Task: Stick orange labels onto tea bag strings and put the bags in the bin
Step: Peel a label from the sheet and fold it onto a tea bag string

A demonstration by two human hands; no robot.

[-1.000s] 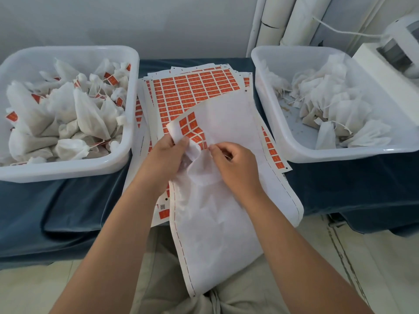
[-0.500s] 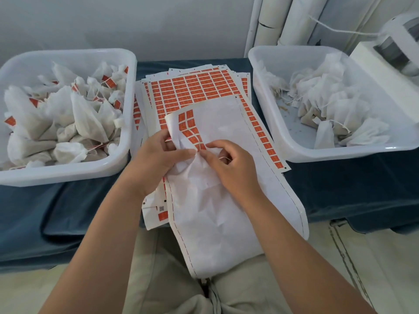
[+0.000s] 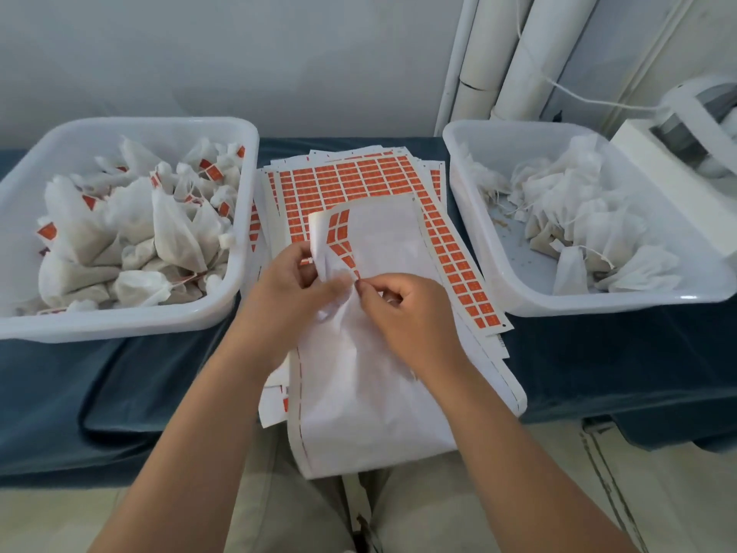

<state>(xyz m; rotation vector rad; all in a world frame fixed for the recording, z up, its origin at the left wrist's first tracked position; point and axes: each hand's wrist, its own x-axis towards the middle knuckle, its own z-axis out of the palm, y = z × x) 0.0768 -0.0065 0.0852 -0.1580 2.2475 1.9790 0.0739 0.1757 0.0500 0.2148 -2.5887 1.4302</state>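
Left hand [image 3: 295,297]: gripped the curled corner of the top label sheet [image 3: 383,249] between thumb and fingers and bent it upward. I judge this was done so that a label edge would lift from the backing.
Right hand [image 3: 406,313]: thumb and forefinger were pinched narrow on one orange label [image 3: 357,278] at the lower end of the last strip, and the other fingers were curled under.
Bag in work: a soft white fold [image 3: 335,301] lay between both hands. Whether it was a tea bag, and where its string ran, I could not tell.
Left bin [image 3: 119,325]: held labelled tea bags [image 3: 175,229], so it was probably the finished side.
Right bin [image 3: 518,149]: held plain tea bags [image 3: 566,209] with no labels visible, probably the supply.
Full label sheets [image 3: 351,181]: were stacked flat between the bins, under the top sheet, within reach of both hands.
Edges: the top sheet hung over the table front toward the lap.
Open room: bare blue cloth [image 3: 119,373] lay before each bin. Both rims stood near the hands, so a bag would need lifting over one.
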